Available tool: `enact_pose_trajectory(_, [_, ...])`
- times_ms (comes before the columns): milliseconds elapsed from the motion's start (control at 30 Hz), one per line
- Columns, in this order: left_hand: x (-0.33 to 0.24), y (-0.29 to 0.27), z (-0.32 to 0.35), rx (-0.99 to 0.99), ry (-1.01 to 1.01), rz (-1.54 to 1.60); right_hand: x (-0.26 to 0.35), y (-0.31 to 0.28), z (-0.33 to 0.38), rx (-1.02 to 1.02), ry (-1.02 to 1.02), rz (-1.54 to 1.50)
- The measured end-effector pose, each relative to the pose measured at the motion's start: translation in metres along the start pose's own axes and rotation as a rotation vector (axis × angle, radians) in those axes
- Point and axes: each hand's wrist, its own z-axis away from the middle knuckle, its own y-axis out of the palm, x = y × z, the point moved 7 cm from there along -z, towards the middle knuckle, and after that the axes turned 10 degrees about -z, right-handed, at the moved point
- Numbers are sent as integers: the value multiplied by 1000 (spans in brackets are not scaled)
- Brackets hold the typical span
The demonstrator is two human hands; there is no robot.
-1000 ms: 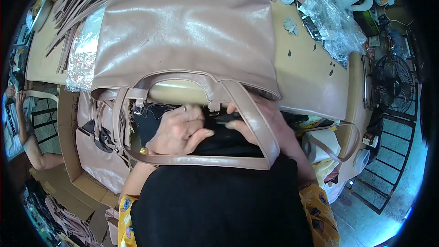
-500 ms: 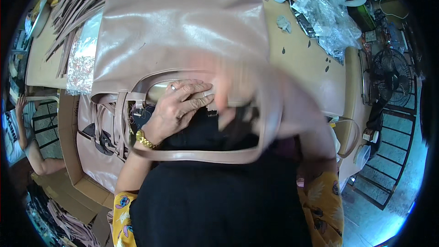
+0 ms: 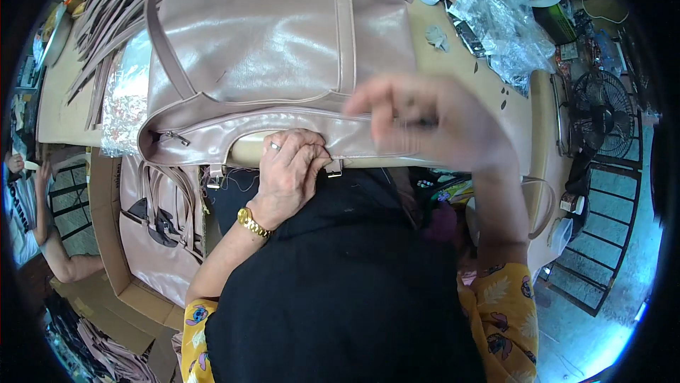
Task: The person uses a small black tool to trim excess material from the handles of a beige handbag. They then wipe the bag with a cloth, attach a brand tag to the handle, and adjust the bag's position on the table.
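A dusty-pink handbag (image 3: 248, 50) lies flat on the table, its opening toward me. Its handle (image 3: 345, 36) is flung back over the bag's body. A zipper pull (image 3: 177, 138) shows inside the opening, on the left. My left hand (image 3: 290, 170), with a gold watch (image 3: 253, 221) on the wrist, is closed on the bag's near edge. Beside its fingers hangs a strap tab with a metal buckle (image 3: 334, 168); a second buckle (image 3: 214, 179) hangs farther left. My right hand (image 3: 435, 117) is raised over the bag's right end, blurred by motion, so its fingers cannot be made out clearly.
Pink strips (image 3: 117, 14) are heaped at the far left beside bubble wrap (image 3: 122, 110). A cardboard box (image 3: 106, 241) with more bags stands at my left. Clear plastic (image 3: 513, 29) lies at the far right. A black fan (image 3: 602, 114) stands beyond. Another person (image 3: 60, 255) sits at far left.
The handle that looped toward me now lies back over the bag, and the bag's opening and zipper show. My right hand has moved rightward off the buckle area; the left stays at the edge.
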Motion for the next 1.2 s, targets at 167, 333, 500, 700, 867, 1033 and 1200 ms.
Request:
enact_pose_trajectory(167, [-9, -1, -13, 142, -163, -39, -43, 39, 46, -54, 57, 388])
enact_pose_trajectory(333, [5, 0, -20, 296, -343, 207, -78, 46, 46, -277, 16, 453])
enact_pose_trajectory(500, [41, -16, -12, 265, -607, 1147, -91, 42, 47, -301, 64, 374])
enact_pose_trajectory(700, [13, -38, 4, 134, -166, 56, -80, 45, 51, -374, -71, 490])
enact_pose_trajectory(867, [-5, -17, -7, 49, 20, -77, -65, 54, 56, -554, -252, 904])
enact_pose_trajectory(1033, [15, -10, -29, 155, -183, 25, -51, 31, 40, -553, -314, 892])
enact_pose_trajectory(1200, [40, -19, -34, -78, -632, 481, -42, -8, 1, -570, -70, 775])
